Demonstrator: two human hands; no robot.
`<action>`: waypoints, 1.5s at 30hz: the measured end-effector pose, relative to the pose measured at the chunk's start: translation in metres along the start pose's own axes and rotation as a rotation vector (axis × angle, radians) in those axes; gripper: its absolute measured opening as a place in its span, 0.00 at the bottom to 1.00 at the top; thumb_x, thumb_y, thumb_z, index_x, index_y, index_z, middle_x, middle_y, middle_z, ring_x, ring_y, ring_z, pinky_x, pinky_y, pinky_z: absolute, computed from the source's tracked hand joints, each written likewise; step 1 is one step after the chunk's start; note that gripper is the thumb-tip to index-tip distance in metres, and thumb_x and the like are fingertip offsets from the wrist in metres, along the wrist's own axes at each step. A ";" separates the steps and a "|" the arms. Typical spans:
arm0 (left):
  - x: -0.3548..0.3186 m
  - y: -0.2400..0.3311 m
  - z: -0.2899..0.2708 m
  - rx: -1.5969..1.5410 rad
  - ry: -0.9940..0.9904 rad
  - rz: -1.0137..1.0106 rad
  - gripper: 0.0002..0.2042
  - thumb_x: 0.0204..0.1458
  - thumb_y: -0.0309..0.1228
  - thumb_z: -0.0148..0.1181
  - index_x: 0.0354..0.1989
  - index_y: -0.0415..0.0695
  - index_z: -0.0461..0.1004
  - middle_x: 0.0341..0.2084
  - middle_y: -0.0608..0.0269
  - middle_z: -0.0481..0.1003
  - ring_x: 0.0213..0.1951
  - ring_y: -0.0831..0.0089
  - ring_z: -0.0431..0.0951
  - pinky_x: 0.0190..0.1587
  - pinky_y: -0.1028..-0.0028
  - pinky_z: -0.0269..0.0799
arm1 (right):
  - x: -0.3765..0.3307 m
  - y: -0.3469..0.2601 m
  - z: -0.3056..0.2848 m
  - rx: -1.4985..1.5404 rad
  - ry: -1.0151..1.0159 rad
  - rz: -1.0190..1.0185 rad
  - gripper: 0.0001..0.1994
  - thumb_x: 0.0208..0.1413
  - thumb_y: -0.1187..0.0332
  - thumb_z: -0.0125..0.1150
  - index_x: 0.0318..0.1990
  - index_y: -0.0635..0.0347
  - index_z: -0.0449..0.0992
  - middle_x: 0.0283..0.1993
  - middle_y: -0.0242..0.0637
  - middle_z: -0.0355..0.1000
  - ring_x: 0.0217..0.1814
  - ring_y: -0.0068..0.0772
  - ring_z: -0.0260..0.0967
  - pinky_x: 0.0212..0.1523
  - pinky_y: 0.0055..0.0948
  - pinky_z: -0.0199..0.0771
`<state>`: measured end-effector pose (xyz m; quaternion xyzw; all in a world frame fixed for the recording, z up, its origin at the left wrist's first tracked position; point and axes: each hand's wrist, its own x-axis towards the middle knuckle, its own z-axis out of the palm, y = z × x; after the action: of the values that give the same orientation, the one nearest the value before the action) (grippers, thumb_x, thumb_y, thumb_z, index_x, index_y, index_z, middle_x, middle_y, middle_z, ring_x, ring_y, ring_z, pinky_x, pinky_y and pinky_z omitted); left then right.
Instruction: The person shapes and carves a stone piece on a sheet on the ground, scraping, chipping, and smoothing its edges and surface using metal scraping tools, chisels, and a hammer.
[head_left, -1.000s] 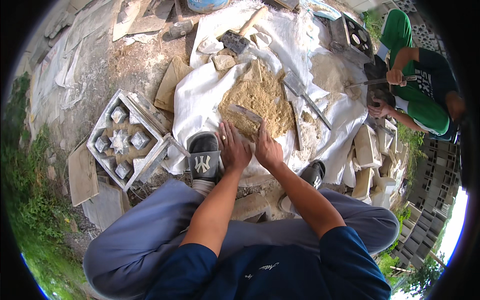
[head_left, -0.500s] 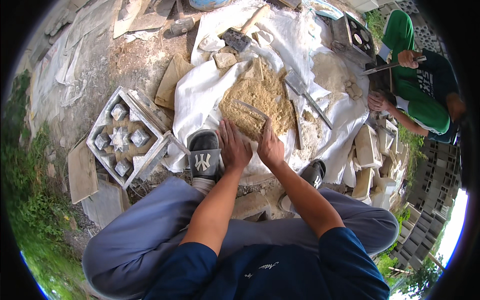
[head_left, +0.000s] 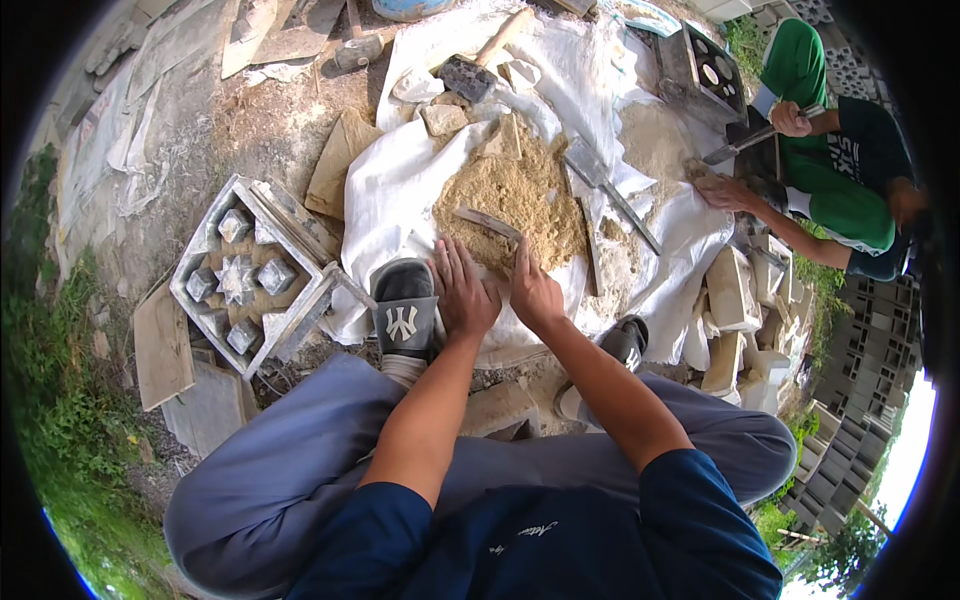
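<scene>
One thin strip lies over the near part of the sand pile, its long axis slanting from far left to near right, that near end pointing at the right hand. Just outside the pile's near edge, this hand's fingers pinch narrowly on the strip's end. The left hand lies palm down at the pile's near left edge, fingers straight and unclenched. Beyond the pile is one mallet; right of it, one long metal tool; well left, one square mould with one star inside. Two sandals stand nearer than the pile.
</scene>
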<state>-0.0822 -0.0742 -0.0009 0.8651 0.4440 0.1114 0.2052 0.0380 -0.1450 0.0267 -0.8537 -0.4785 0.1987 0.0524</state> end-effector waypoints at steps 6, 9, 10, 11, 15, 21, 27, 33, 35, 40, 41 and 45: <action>0.000 0.000 0.001 0.009 0.011 0.001 0.39 0.50 0.35 0.50 0.69 0.24 0.49 0.72 0.36 0.47 0.75 0.47 0.42 0.75 0.48 0.33 | -0.002 -0.002 0.000 0.091 0.032 -0.014 0.42 0.58 0.67 0.52 0.74 0.69 0.34 0.59 0.62 0.68 0.39 0.60 0.76 0.31 0.49 0.78; 0.002 0.000 -0.001 0.013 0.005 -0.002 0.39 0.50 0.35 0.50 0.69 0.24 0.49 0.72 0.36 0.47 0.75 0.47 0.42 0.75 0.49 0.33 | -0.004 0.000 0.005 0.082 0.066 -0.030 0.41 0.59 0.67 0.52 0.74 0.69 0.35 0.58 0.60 0.69 0.40 0.59 0.76 0.32 0.49 0.78; 0.002 0.000 -0.001 0.002 -0.013 -0.014 0.40 0.49 0.35 0.50 0.69 0.24 0.48 0.72 0.36 0.47 0.75 0.48 0.42 0.75 0.49 0.33 | -0.006 0.000 0.006 0.106 0.114 -0.029 0.41 0.60 0.67 0.52 0.74 0.70 0.35 0.58 0.59 0.69 0.40 0.59 0.76 0.33 0.48 0.79; -0.002 0.001 -0.002 -0.011 -0.039 -0.030 0.40 0.49 0.35 0.50 0.69 0.24 0.48 0.72 0.36 0.47 0.75 0.48 0.42 0.75 0.50 0.33 | -0.011 -0.001 0.004 0.130 0.152 -0.026 0.41 0.60 0.67 0.52 0.74 0.70 0.35 0.57 0.58 0.70 0.40 0.58 0.76 0.33 0.48 0.79; 0.002 0.000 -0.002 0.058 -0.026 -0.004 0.40 0.50 0.36 0.51 0.70 0.24 0.48 0.72 0.35 0.46 0.75 0.48 0.41 0.75 0.50 0.32 | -0.007 -0.003 0.001 0.027 -0.023 -0.010 0.43 0.61 0.62 0.52 0.75 0.68 0.32 0.59 0.57 0.69 0.41 0.58 0.76 0.36 0.49 0.79; 0.001 -0.002 -0.002 0.050 -0.024 0.010 0.41 0.49 0.36 0.52 0.70 0.24 0.47 0.72 0.34 0.46 0.75 0.45 0.40 0.75 0.50 0.30 | -0.003 -0.011 -0.001 0.047 -0.141 0.083 0.47 0.59 0.58 0.56 0.75 0.67 0.32 0.63 0.59 0.66 0.44 0.58 0.76 0.39 0.47 0.79; -0.001 -0.002 0.002 0.059 0.009 0.026 0.40 0.49 0.36 0.51 0.69 0.24 0.48 0.72 0.33 0.46 0.75 0.45 0.41 0.75 0.49 0.31 | -0.001 -0.001 0.002 0.068 -0.028 0.074 0.43 0.62 0.60 0.53 0.75 0.68 0.34 0.62 0.59 0.67 0.43 0.59 0.76 0.35 0.48 0.79; -0.002 -0.001 0.001 0.012 0.012 0.016 0.39 0.50 0.34 0.50 0.69 0.24 0.49 0.72 0.34 0.46 0.75 0.46 0.41 0.74 0.48 0.32 | 0.010 0.008 -0.007 0.009 -0.047 0.059 0.37 0.64 0.66 0.48 0.74 0.69 0.36 0.60 0.61 0.68 0.38 0.58 0.77 0.29 0.47 0.78; -0.005 0.001 0.000 -0.034 0.024 0.001 0.38 0.50 0.33 0.48 0.69 0.24 0.50 0.72 0.35 0.46 0.75 0.47 0.41 0.74 0.48 0.33 | 0.009 0.019 -0.010 0.005 -0.087 0.049 0.37 0.65 0.66 0.47 0.74 0.69 0.36 0.61 0.62 0.67 0.37 0.57 0.76 0.27 0.46 0.77; -0.004 0.002 0.004 -0.003 0.042 0.023 0.37 0.51 0.33 0.47 0.68 0.23 0.51 0.72 0.35 0.47 0.75 0.47 0.41 0.74 0.48 0.33 | 0.020 0.040 -0.016 -0.095 -0.027 -0.083 0.37 0.65 0.66 0.45 0.75 0.66 0.33 0.65 0.57 0.65 0.39 0.53 0.77 0.28 0.42 0.78; -0.003 0.001 0.003 0.009 0.026 -0.001 0.36 0.51 0.33 0.46 0.68 0.23 0.51 0.72 0.35 0.48 0.75 0.47 0.42 0.74 0.48 0.33 | 0.022 0.038 -0.024 -0.088 -0.049 -0.093 0.37 0.65 0.66 0.44 0.75 0.65 0.33 0.65 0.57 0.65 0.39 0.53 0.77 0.28 0.42 0.79; -0.001 0.002 0.003 0.027 0.021 0.007 0.36 0.51 0.33 0.46 0.68 0.24 0.51 0.72 0.35 0.48 0.75 0.47 0.42 0.75 0.49 0.33 | 0.033 0.040 -0.028 0.034 0.181 -0.033 0.37 0.64 0.67 0.43 0.76 0.63 0.32 0.64 0.57 0.66 0.40 0.55 0.77 0.31 0.45 0.79</action>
<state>-0.0800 -0.0764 -0.0026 0.8681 0.4445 0.1152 0.1886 0.0954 -0.1360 0.0315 -0.8592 -0.4823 0.1280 0.1131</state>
